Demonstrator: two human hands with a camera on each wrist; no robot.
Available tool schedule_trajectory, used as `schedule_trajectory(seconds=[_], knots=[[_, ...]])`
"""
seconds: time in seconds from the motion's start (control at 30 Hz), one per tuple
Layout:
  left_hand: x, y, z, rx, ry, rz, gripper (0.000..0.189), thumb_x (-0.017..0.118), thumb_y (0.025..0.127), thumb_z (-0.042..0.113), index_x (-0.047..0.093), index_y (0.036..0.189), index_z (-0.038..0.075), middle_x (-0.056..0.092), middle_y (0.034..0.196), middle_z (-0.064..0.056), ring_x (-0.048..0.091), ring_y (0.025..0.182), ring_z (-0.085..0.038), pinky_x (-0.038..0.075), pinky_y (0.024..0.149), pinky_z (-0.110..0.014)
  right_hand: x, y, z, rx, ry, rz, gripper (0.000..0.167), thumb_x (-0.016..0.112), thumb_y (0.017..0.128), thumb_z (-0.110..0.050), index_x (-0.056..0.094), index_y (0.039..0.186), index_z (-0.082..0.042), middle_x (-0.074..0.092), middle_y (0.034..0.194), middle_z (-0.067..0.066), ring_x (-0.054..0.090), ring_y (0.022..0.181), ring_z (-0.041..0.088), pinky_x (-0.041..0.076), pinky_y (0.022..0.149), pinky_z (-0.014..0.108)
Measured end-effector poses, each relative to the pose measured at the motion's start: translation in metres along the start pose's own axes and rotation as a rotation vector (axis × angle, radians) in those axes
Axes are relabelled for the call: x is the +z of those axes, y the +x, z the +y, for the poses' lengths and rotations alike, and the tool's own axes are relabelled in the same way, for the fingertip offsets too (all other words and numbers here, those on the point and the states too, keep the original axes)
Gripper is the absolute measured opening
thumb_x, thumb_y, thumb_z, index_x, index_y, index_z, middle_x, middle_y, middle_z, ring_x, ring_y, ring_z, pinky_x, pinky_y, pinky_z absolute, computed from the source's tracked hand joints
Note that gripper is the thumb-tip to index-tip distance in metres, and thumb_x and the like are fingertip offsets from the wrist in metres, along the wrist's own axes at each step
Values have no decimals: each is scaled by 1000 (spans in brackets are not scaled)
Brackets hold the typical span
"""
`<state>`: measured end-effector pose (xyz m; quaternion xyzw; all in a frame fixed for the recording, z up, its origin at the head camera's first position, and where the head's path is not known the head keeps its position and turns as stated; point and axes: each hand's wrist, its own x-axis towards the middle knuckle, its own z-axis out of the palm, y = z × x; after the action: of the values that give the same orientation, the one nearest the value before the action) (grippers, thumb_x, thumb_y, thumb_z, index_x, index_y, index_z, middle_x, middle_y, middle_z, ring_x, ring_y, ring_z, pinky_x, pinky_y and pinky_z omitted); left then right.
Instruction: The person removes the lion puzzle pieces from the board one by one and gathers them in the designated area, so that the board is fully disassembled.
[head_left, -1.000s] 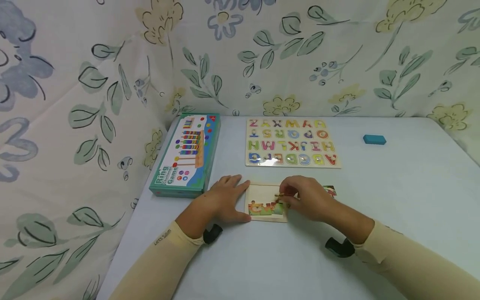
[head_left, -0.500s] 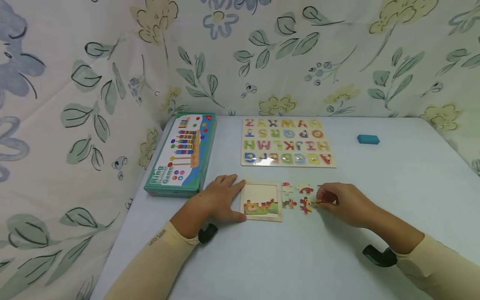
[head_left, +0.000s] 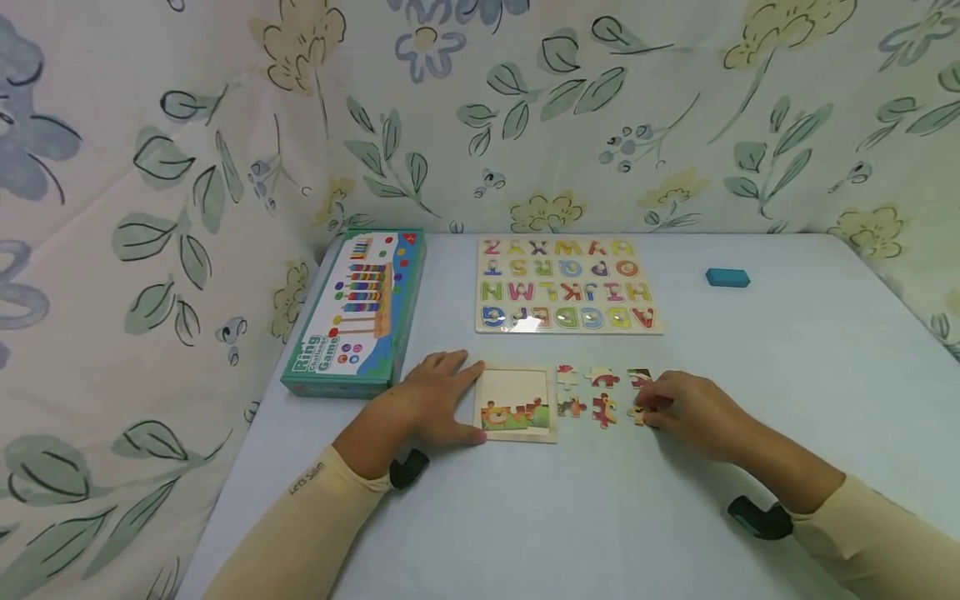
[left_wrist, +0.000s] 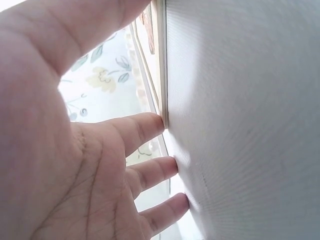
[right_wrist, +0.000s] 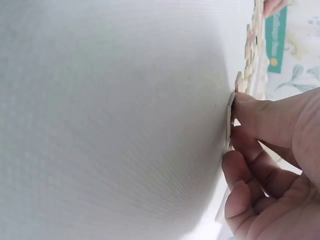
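Observation:
A small wooden puzzle tray (head_left: 513,385) lies on the table in the head view, with joined jigsaw pieces (head_left: 512,417) along its near edge. Beside its left edge is my left hand (head_left: 432,402), fingers spread, the thumb and a fingertip touching the frame. To the right of the tray lie several loose jigsaw pieces (head_left: 604,410) in two rows. At the right end of the near row, my right hand (head_left: 693,415) pinches a jigsaw piece (head_left: 637,415) at the tabletop. The right wrist view shows thumb and fingers at that piece's edge (right_wrist: 229,117); its face is mostly hidden.
Behind the tray lies a wooden alphabet board (head_left: 568,285). A green Ring Challenge Game box (head_left: 356,312) lies at the left, close to the left hand. A teal block (head_left: 727,277) sits at the back right. Floral cloth (head_left: 525,108) hangs behind the table.
My right hand has moved from over the tray rightward to the loose pieces and lowered a piece to the table. The left hand has stayed at the tray while the view shifted slightly.

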<state>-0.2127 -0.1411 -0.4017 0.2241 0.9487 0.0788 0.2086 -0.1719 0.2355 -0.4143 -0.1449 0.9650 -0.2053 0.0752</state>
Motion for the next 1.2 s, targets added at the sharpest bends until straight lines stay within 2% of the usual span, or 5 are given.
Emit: schedule_trajectory(seconds=[0.23, 0.4, 0.67, 0.93, 1.2], knots=[[0, -1, -2, 1, -16, 7, 101, 75, 83, 64, 27, 164, 27, 20, 171, -5, 19, 156, -34, 27, 122, -57, -3, 9, -17, -27, -46, -20, 26, 84, 86, -21, 76, 110, -16, 66, 99, -4, 60, 93, 17, 56, 79, 35], [0, -2, -3, 6, -23, 5, 101, 75, 83, 62, 27, 164, 26, 20, 170, -6, 19, 155, -35, 27, 122, -57, 0, 26, -49, -73, -48, -41, 33, 83, 87, -25, 74, 117, -14, 66, 106, 1, 59, 98, 20, 56, 81, 36], [1, 1, 2, 9, -24, -5, 101, 75, 83, 64, 26, 164, 28, 20, 171, -5, 18, 156, -34, 27, 122, -57, 25, 48, -95, -191, -59, -39, 34, 85, 84, -27, 75, 113, -14, 62, 107, 2, 55, 96, 17, 52, 81, 33], [-1, 2, 5, 3, -18, -9, 102, 75, 82, 64, 26, 164, 29, 19, 171, -4, 17, 156, -33, 27, 123, -56, 34, 53, -105, -149, -81, -40, 28, 88, 81, -30, 76, 103, -18, 59, 106, 1, 52, 98, 19, 50, 84, 35], [-1, 0, 0, -15, -3, -9, 102, 75, 82, 65, 25, 164, 29, 19, 171, -4, 17, 156, -33, 26, 123, -56, 37, 57, -107, -149, -24, -46, 27, 87, 82, -26, 71, 103, -19, 62, 105, -2, 54, 100, 19, 51, 87, 37]])
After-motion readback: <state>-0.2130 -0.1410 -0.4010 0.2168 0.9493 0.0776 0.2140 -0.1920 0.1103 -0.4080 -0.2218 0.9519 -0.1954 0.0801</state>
